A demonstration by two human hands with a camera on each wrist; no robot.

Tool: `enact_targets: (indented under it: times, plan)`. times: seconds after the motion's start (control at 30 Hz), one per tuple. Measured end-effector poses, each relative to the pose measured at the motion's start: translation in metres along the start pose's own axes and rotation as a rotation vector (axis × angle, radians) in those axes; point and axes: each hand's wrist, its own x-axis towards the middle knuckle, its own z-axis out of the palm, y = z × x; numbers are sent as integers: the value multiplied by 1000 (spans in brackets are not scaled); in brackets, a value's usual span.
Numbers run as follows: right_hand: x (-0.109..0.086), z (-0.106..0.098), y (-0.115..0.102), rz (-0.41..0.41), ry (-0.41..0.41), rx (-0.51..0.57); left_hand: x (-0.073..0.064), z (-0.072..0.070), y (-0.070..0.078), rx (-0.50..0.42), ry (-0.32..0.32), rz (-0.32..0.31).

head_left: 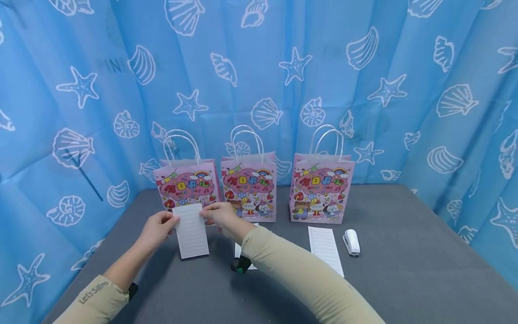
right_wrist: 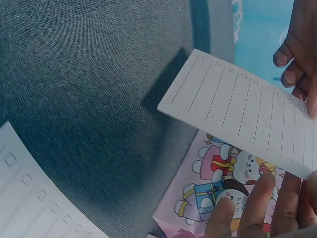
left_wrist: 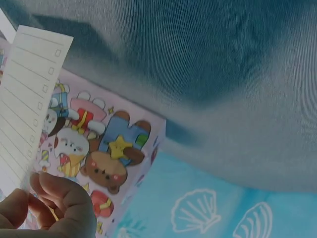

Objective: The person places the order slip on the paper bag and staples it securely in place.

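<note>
A white lined notepaper sheet [head_left: 192, 234] with small checkboxes down one side hangs in front of the left pink gift bag [head_left: 184, 180]. My left hand [head_left: 158, 226] pinches its upper left edge between thumb and fingers. On the opposite edge, near the top, my right hand [head_left: 221, 215] pinches it too. The left wrist view has the sheet [left_wrist: 29, 94] over the bag's printed bear and other animals, with my left hand [left_wrist: 59, 206] at its edge. In the right wrist view, the fingers of my right hand [right_wrist: 262, 208] spread below the sheet [right_wrist: 237, 109].
Two more pink gift bags, a middle one [head_left: 252, 186] and a right one [head_left: 321, 189], stand before the blue shell-patterned curtain [head_left: 259, 58]. Another lined sheet [head_left: 325, 247] lies beside a white stapler [head_left: 351, 242]. My right arm partly covers a third sheet [head_left: 238, 249] on the grey table [head_left: 404, 270].
</note>
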Motion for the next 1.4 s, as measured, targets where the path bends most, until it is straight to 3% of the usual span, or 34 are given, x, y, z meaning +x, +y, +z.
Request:
enact_targets:
  times: [0.33, 0.53, 0.7, 0.9, 1.07, 1.13, 1.23, 1.4]
  plan:
    - [-1, -8, -20, -49, -14, 24, 3, -13, 17, 73, 44, 102]
    - [2, -9, -31, -80, 10, 20, 10, -24, 26, 116, 110, 143]
    - [3, -7, -38, -80, 19, 80, 15, -34, 32, 162, 162, 188]
    - [3, -6, -46, -133, 20, 129, 18, -39, 40, 202, 278, 297]
    - [5, -2, -51, -203, 38, 182, 29, -47, 47, 319, 397, 424]
    - [7, 0, -54, -216, 60, 201, 38, -52, 51, 388, 388, 462]
    - [11, 3, -57, -224, 105, 206, 50, -61, 58, 489, 312, 471]
    - [16, 8, -61, -210, 182, 208, 69, -71, 70, 577, 145, 391]
